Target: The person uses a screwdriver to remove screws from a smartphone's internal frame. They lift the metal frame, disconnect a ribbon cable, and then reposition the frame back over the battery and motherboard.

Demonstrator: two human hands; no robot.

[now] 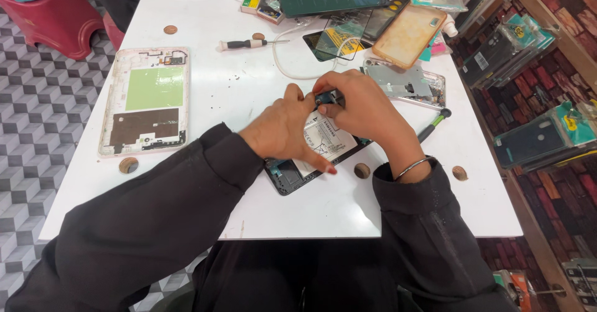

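White table [261, 206] stands on grey cube-patterned floor tiles [37, 119].

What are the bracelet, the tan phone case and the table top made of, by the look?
Bracelet: thin metal, likely steel; silvery with a bright glint.
Tan phone case: probably soft plastic or silicone; translucent, yellowed, rounded corners.
Table top: white laminate or painted board, I'd guess; smooth, faint sheen, round wood-coloured plugs.

White table [385, 206]; grey cube-pattern floor tiles [43, 119]; red plastic stool [53, 20]; brick-pattern wall [559, 194] right.
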